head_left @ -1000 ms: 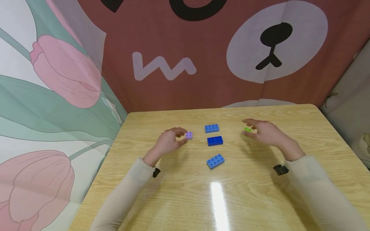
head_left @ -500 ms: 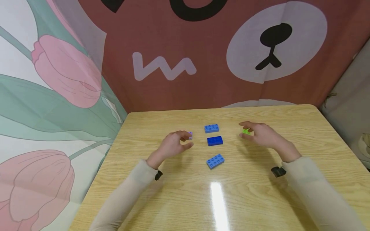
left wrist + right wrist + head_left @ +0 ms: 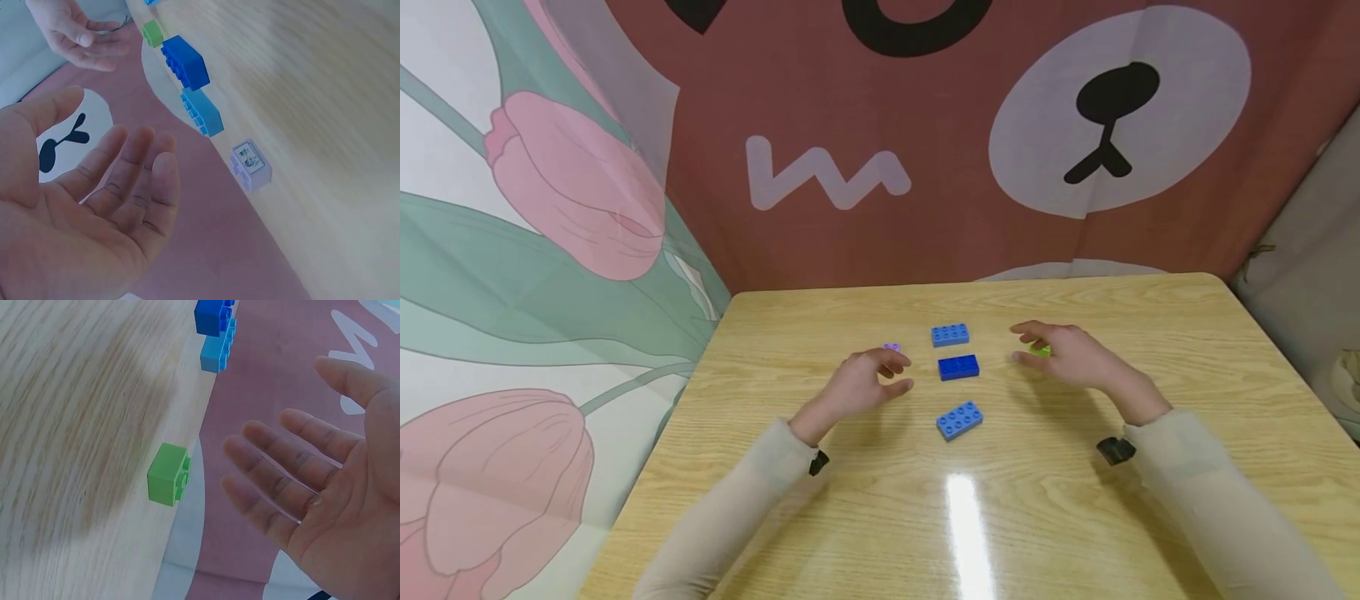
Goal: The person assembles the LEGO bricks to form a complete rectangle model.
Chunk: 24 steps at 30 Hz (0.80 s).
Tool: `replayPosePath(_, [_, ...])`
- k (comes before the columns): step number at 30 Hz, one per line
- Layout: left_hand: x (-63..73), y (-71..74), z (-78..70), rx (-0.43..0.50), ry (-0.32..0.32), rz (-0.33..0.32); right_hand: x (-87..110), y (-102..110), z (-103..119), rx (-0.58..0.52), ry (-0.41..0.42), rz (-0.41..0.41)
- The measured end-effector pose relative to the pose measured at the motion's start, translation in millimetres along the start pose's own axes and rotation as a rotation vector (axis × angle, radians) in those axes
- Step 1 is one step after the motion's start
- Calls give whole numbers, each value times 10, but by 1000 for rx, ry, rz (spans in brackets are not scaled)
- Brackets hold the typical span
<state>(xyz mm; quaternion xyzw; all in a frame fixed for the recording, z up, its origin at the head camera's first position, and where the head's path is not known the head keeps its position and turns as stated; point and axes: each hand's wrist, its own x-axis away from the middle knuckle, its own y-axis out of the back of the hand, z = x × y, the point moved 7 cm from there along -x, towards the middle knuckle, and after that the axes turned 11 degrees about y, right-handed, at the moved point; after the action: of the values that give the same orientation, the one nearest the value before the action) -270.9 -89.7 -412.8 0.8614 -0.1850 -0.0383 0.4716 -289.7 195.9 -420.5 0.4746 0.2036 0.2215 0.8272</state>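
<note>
My left hand (image 3: 859, 385) hovers over the table with loosely bent fingers and nothing in its grasp. Just behind it lies a small purple building brick (image 3: 892, 346), partly hidden by the fingers in the head view; the left wrist view shows a printed picture on the brick's side (image 3: 250, 156). Over on the right, my right hand (image 3: 1078, 357) also hovers, relaxed and holding nothing. A green brick (image 3: 167, 475) stands on the table apart from its fingers. Between the hands lie a light blue brick (image 3: 951, 335), a dark blue brick (image 3: 958, 367) and a tilted, nearer light blue brick (image 3: 959, 421).
The wood-grain table (image 3: 865, 517) carries a bright light reflection near its front. Behind it hangs a brown cloth (image 3: 940, 233) with a bear print, and a tulip-patterned cloth (image 3: 572, 183) hangs at the left.
My left hand has drawn away from the purple brick, moving right and nearer to me. My right hand has shifted slightly left and nearer. The bricks look unmoved, apart from the green one, which is partly hidden.
</note>
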Motion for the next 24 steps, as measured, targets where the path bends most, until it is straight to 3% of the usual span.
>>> replayPosePath(16, [-13,-205,-101,23,-14,52,-59,-123,12,-89,15,9])
replayPosePath(24, [-20,-349,-105,33,20,72,-105,-204,-17,-103,21,2])
